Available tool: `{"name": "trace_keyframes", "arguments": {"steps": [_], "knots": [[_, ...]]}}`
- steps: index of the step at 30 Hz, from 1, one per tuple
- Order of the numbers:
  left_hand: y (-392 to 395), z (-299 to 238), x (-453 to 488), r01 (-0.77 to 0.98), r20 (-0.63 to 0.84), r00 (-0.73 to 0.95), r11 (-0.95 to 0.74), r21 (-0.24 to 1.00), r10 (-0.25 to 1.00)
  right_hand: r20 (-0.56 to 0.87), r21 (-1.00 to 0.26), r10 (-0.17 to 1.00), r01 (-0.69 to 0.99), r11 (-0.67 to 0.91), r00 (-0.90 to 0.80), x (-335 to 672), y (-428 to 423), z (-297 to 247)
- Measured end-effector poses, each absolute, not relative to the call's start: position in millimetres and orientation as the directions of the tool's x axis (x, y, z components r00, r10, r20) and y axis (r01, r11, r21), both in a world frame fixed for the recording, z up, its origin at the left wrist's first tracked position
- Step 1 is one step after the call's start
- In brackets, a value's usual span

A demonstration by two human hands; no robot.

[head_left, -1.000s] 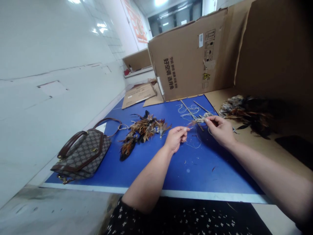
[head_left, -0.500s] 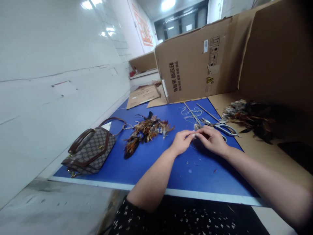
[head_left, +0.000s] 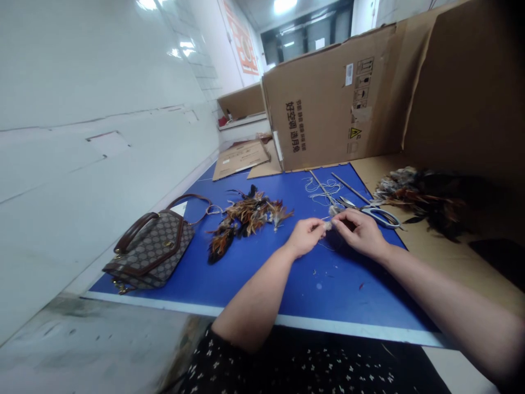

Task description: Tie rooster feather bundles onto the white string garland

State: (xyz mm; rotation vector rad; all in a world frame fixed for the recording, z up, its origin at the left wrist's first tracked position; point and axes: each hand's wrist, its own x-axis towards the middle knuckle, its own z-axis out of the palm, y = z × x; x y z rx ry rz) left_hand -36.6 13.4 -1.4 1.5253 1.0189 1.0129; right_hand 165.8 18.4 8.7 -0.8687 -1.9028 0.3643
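My left hand (head_left: 307, 237) is closed in a pinch over the blue table, with a small pale feather tuft (head_left: 328, 225) at its fingertips. Thumb and index finger of my right hand (head_left: 363, 234) meet at the other side of that tuft, pinched close. A greyish fluffy bit (head_left: 333, 210) shows just beyond the fingers; whether it joins the tuft is hard to tell. Scissors (head_left: 383, 216) lie partly behind my right hand. Past both hands are tangled pale thread (head_left: 324, 190) and a thin stick (head_left: 348, 185).
A pile of brown and black feathers (head_left: 250, 213) lies on the blue table (head_left: 246, 284), left of my hands. Farther left stands a patterned handbag (head_left: 158, 249). More feathers (head_left: 422, 200) rest on cardboard at right. A big cardboard box (head_left: 328, 109) blocks the back.
My fingertips have drawn slightly apart, the right hand shifting a little to the right, and more of the pale tuft shows between them. The view has shifted slightly.
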Motion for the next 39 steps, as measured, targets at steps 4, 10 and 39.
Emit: {"name": "trace_keyframes", "arguments": {"steps": [4, 10, 39], "knots": [[15, -3, -37, 0.109, 0.087, 0.286, -0.123, 0.986, 0.954, 0.661, -0.575, 0.707, 0.437, 0.692, -0.251, 165, 19, 6], [22, -8, -38, 0.106, 0.085, 0.198, -0.108, 0.989, 0.977, 0.686, -0.576, 0.72, 0.531, 0.622, -0.1, 168, 23, 3], [4, 6, -22, -0.182, 0.018, 0.252, 0.029, 0.983, 0.968, 0.728, -0.505, 0.649, 0.467, 0.726, -0.223, 161, 17, 2]]}}
